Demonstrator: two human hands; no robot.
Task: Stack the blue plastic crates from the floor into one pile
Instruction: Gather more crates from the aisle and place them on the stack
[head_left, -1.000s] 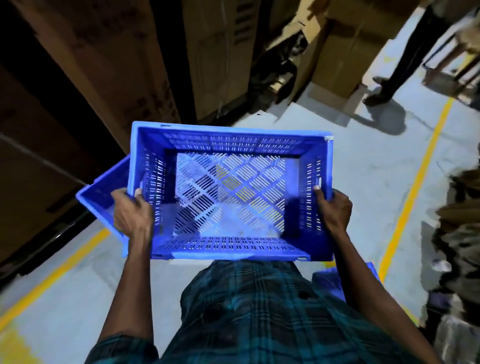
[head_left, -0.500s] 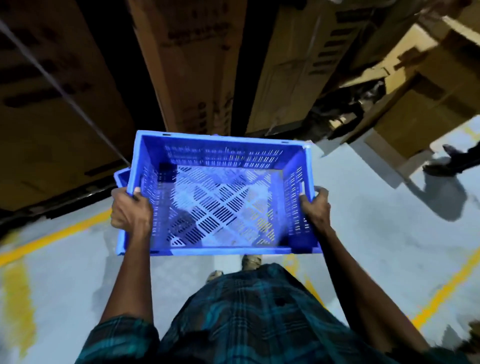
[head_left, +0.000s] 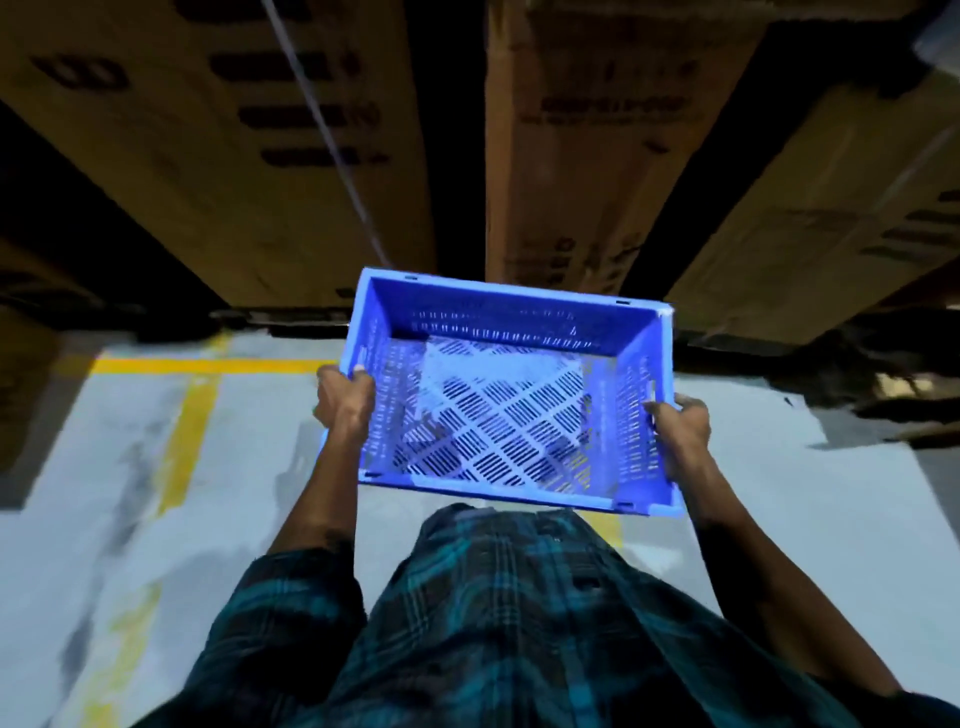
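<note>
Cardboard boxes (head_left: 218, 156) tower along the back, tall and brown, with grey floor (head_left: 810, 519) and yellow lines (head_left: 187, 436) spread out below. Smaller than all that, one blue crate (head_left: 511, 395) is up in the air, carried at about waist height in front of the plaid shirt (head_left: 509, 623), mouth up and empty. No pile in sight, so my guess is it's mid-carry. Left hand (head_left: 343, 402) curls over the left short-side rim, right hand (head_left: 680, 434) wraps the right one. Looks light and stiff to me, all slotted plastic, so no sag. Rims at the short ends seem like the right place to hold; smooth plastic could slip if tipped.
</note>
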